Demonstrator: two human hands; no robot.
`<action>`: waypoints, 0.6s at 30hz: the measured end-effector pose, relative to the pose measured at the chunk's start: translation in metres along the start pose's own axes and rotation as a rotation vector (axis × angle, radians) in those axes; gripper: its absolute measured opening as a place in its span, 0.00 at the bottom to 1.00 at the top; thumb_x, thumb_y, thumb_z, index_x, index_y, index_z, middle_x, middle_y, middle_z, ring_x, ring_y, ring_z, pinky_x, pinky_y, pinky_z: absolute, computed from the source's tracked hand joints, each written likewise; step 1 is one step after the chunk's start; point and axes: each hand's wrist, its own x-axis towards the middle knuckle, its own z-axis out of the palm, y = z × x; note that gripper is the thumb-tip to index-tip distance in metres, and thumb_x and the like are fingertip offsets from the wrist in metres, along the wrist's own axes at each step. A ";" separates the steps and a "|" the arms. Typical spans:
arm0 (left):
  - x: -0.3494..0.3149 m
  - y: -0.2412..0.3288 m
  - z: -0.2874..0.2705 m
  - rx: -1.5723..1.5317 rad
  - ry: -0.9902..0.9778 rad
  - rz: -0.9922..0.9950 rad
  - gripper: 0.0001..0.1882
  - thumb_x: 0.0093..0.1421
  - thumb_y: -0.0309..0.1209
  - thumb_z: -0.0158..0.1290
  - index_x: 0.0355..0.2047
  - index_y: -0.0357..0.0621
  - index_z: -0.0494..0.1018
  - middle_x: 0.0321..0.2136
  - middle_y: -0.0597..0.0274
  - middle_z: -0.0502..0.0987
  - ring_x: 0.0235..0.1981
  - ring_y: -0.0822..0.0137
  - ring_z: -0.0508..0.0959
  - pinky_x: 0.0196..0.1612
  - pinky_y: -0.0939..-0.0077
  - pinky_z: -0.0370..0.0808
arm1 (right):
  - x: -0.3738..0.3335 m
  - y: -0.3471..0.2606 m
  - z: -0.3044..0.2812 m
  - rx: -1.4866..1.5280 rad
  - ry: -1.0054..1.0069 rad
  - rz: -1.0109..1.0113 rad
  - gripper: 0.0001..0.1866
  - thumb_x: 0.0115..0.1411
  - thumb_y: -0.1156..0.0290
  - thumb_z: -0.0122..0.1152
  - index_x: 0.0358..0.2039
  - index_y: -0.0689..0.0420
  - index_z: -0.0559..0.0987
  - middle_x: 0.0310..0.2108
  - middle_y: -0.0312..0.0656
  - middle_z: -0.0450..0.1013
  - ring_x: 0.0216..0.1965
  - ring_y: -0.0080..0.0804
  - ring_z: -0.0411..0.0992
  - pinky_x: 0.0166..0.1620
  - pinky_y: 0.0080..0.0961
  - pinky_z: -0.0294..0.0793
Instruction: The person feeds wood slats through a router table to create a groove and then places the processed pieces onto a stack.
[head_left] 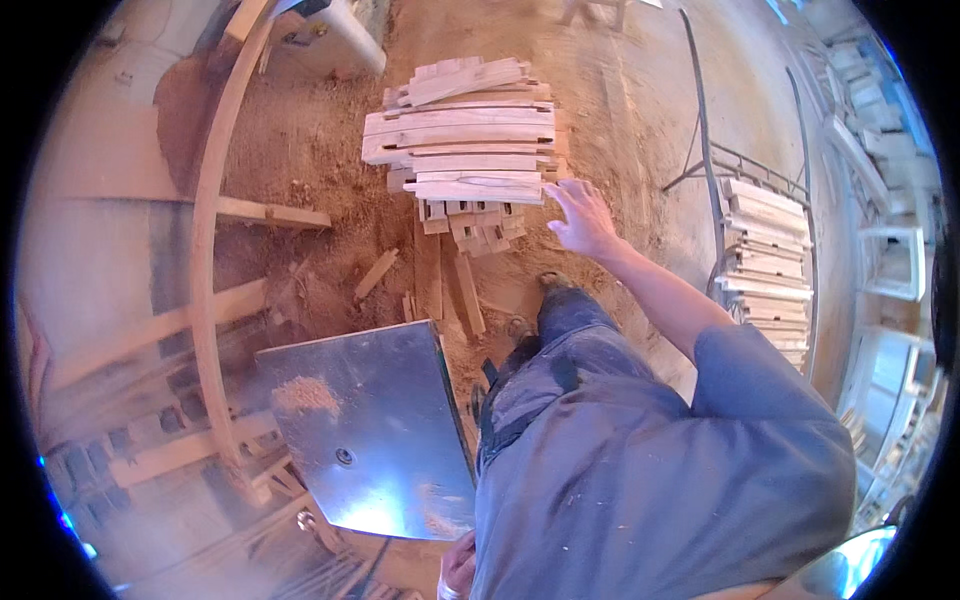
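Observation:
My right hand (584,220) reaches forward with its fingers apart, the fingertips at the right end of the nearest wooden piece (478,187) on a stack. Whether they touch it, I cannot tell. The stack (460,128) is made of several pale wooden pieces with cut ends, laid crosswise over more pieces with slots in them (488,222). At the lower edge, my left hand (458,566) hangs close to my body beside the metal machine table (385,420); its fingers are mostly hidden.
Sawdust lies on the metal table and over the floor. A long wooden beam (207,210) rises on the left. To the right, a dark metal rack (703,120) holds several pale wooden pieces (768,265). Wood offcuts (377,273) lie near my feet. White frames (893,262) stand far right.

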 end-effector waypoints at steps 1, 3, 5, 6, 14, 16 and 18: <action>-0.005 0.003 0.011 -0.034 0.013 -0.020 0.19 0.64 0.31 0.59 0.50 0.30 0.75 0.40 0.55 0.82 0.40 0.68 0.80 0.47 0.72 0.76 | 0.015 -0.010 0.005 -0.033 -0.026 -0.007 0.39 0.52 0.64 0.73 0.64 0.54 0.69 0.61 0.51 0.65 0.63 0.51 0.63 0.65 0.46 0.62; -0.009 0.016 0.034 -0.093 0.040 -0.059 0.19 0.64 0.31 0.59 0.51 0.30 0.75 0.40 0.55 0.82 0.41 0.68 0.80 0.47 0.72 0.76 | 0.036 -0.013 0.016 -0.041 -0.058 -0.008 0.41 0.52 0.66 0.73 0.65 0.54 0.67 0.62 0.51 0.62 0.64 0.52 0.61 0.65 0.46 0.62; -0.014 0.029 0.052 -0.134 0.062 -0.098 0.19 0.64 0.31 0.59 0.51 0.29 0.75 0.41 0.55 0.82 0.41 0.68 0.80 0.47 0.73 0.76 | 0.042 -0.008 0.037 0.017 -0.070 0.029 0.42 0.51 0.67 0.74 0.66 0.53 0.65 0.61 0.52 0.61 0.65 0.52 0.60 0.65 0.46 0.61; -0.018 0.033 0.061 -0.156 0.074 -0.117 0.20 0.64 0.30 0.59 0.52 0.29 0.75 0.41 0.55 0.82 0.41 0.68 0.80 0.48 0.73 0.76 | 0.046 -0.011 0.042 0.024 -0.095 0.058 0.43 0.50 0.67 0.74 0.66 0.54 0.65 0.59 0.52 0.62 0.64 0.52 0.61 0.64 0.46 0.63; -0.049 0.062 0.120 -0.327 0.175 -0.169 0.21 0.65 0.30 0.58 0.54 0.29 0.74 0.42 0.55 0.82 0.43 0.68 0.80 0.50 0.73 0.76 | 0.075 -0.025 0.014 0.036 -0.332 0.148 0.28 0.50 0.72 0.71 0.53 0.60 0.76 0.45 0.48 0.71 0.43 0.46 0.76 0.44 0.40 0.77; -0.056 0.075 0.126 -0.391 0.251 -0.113 0.21 0.65 0.30 0.58 0.55 0.28 0.74 0.43 0.55 0.82 0.43 0.69 0.80 0.50 0.74 0.76 | 0.069 -0.008 0.028 0.446 -0.552 0.300 0.20 0.50 0.71 0.70 0.45 0.61 0.81 0.34 0.43 0.74 0.32 0.38 0.76 0.35 0.35 0.75; -0.049 0.134 0.110 -0.474 0.343 0.022 0.19 0.65 0.26 0.57 0.54 0.29 0.74 0.41 0.55 0.82 0.43 0.69 0.80 0.49 0.74 0.76 | 0.071 0.000 0.018 0.970 -0.788 0.632 0.17 0.49 0.66 0.75 0.37 0.62 0.83 0.22 0.36 0.77 0.24 0.27 0.75 0.29 0.23 0.74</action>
